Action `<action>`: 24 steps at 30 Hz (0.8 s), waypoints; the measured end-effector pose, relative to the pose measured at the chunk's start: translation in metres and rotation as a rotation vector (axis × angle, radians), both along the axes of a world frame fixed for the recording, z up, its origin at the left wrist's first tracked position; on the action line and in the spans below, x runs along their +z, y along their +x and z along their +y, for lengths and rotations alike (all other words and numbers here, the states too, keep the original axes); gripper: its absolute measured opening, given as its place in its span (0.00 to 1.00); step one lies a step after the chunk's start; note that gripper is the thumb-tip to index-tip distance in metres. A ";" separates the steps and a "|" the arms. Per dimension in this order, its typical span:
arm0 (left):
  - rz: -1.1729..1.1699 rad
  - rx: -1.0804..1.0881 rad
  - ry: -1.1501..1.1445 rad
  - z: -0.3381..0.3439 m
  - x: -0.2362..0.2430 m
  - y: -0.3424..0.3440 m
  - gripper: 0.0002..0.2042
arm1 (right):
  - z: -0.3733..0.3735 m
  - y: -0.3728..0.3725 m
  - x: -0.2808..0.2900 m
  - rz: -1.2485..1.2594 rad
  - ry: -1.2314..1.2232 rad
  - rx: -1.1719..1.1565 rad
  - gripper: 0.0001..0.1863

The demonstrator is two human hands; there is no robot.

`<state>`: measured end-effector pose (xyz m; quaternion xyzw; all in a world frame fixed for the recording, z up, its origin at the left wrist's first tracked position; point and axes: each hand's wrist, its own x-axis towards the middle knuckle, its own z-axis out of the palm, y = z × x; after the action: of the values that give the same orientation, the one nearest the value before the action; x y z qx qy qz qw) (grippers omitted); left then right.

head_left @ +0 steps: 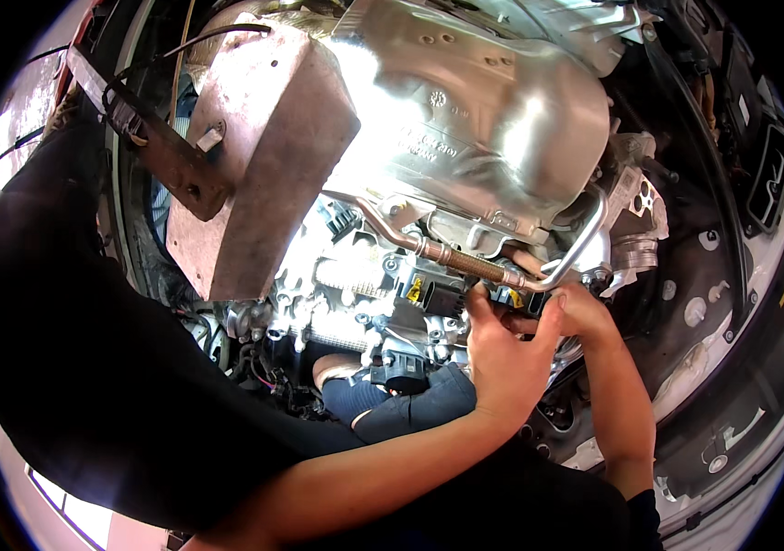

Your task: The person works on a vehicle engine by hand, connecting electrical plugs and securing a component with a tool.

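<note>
My left hand point(511, 367) reaches into an engine bay with fingers curled at a black connector with a yellow tab point(509, 297), just below a braided metal pipe point(470, 265). My right hand point(583, 312) is beside it under the bent pipe end, fingers curled and partly hidden. I cannot make out what either grips. A black connector block point(442, 299) with another yellow tab sits left of my fingers. Above them is a large silver heat shield point(484, 119). Bright glare washes out part of the engine.
A dull metal plate housing point(268, 184) with a dark bracket point(176, 165) stands at upper left. Dark curved hoses point(410, 413) lie below the engine. Dark wiring point(254, 367) runs at lower left. A body panel point(732, 432) edges the bay at right.
</note>
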<state>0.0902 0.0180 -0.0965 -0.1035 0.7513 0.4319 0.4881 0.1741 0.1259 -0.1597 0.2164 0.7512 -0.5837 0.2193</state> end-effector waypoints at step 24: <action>0.123 -0.011 -0.197 0.016 0.006 -0.013 0.21 | 0.004 0.004 -0.020 -0.268 -0.456 -0.030 0.36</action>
<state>0.0771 0.0344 -0.0904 -0.1200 0.8193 0.3588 0.4308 0.1785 0.1295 -0.1793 0.2477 0.5612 -0.7072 0.3514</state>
